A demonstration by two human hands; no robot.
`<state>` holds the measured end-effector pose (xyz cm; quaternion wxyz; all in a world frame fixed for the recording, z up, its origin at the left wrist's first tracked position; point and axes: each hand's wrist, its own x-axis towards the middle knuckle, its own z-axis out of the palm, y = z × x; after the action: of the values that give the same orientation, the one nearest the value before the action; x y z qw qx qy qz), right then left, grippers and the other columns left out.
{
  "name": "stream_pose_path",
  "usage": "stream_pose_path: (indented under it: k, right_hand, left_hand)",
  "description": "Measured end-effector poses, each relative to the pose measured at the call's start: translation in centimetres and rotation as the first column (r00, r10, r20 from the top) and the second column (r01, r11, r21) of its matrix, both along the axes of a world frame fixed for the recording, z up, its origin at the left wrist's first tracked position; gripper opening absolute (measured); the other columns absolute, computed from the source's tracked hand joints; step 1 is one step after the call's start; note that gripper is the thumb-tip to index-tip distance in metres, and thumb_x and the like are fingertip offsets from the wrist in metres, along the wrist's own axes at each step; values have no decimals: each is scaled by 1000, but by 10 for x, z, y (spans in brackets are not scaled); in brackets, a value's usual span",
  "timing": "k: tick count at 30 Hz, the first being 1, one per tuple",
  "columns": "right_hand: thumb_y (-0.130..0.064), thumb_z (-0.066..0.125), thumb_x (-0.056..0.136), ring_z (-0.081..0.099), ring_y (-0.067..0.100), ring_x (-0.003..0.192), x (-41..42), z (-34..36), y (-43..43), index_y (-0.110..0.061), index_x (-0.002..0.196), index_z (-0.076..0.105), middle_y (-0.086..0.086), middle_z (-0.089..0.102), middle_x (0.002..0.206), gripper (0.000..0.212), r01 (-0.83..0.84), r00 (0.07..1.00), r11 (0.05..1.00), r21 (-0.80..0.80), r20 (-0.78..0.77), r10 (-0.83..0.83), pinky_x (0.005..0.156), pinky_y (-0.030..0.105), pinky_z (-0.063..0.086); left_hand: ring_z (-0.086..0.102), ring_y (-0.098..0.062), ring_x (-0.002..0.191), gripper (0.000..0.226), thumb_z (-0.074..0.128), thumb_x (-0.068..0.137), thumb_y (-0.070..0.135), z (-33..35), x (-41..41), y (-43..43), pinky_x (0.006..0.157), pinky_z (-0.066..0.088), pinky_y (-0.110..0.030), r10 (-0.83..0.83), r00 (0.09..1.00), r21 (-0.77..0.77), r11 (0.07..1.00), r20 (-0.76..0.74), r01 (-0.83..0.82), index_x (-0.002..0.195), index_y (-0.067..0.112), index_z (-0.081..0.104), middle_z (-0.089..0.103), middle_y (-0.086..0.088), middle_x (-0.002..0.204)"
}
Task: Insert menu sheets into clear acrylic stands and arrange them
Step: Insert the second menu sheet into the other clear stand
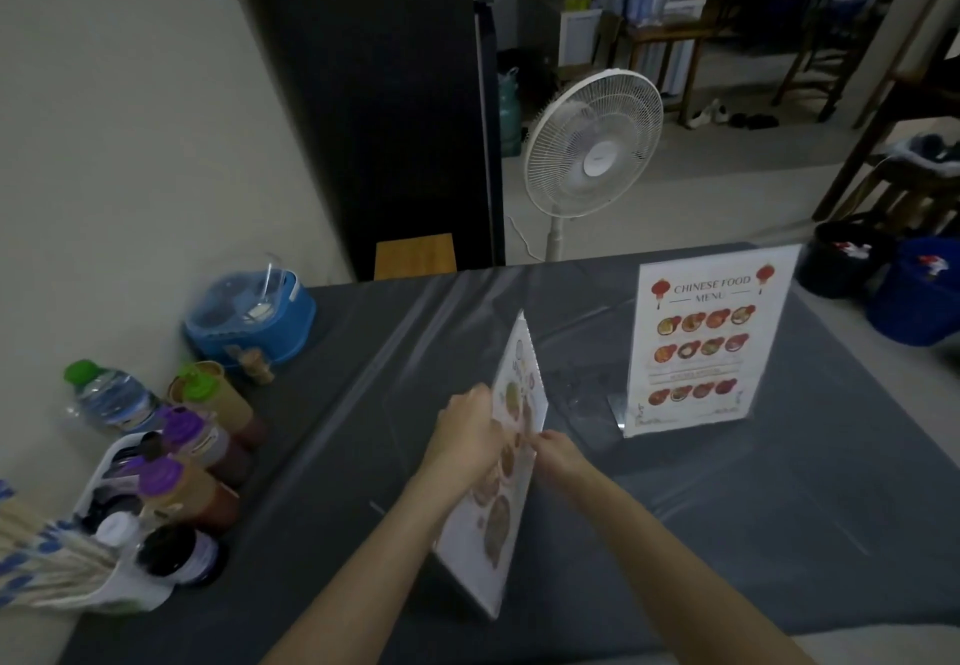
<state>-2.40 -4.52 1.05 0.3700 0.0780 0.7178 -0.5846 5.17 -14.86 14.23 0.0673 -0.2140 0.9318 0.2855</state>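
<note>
Both hands, left hand [467, 436] & right hand [558, 454], pinch menu stand [506, 462] edge-on; filled stand [706, 342] well apart right.

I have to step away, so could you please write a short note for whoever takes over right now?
Left hand: holding the second stand by its face.
Right hand: pinching its near edge.
This stand sits edge-on at the middle of the grey table, with a menu sheet in it; whether it is fully seated I cannot tell.
Done: the Chinese food menu stand stands upright at right.
Left: check the sheet, then turn and place this stand.
</note>
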Motion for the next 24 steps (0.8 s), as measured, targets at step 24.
stream_pose_path:
  k: [24]
  right_hand:
    - [-9,56,91,62,22,97,-47,73,51,-10,112,54,3,62,105,22,205,836,977,59,-530,-143,79,34,55]
  left_hand:
    - [71,-14,84,8,56,94,9,-38,9,-63,66,60,-32,316,900,484,864,-299,-142,96,8,63,70,0,90]
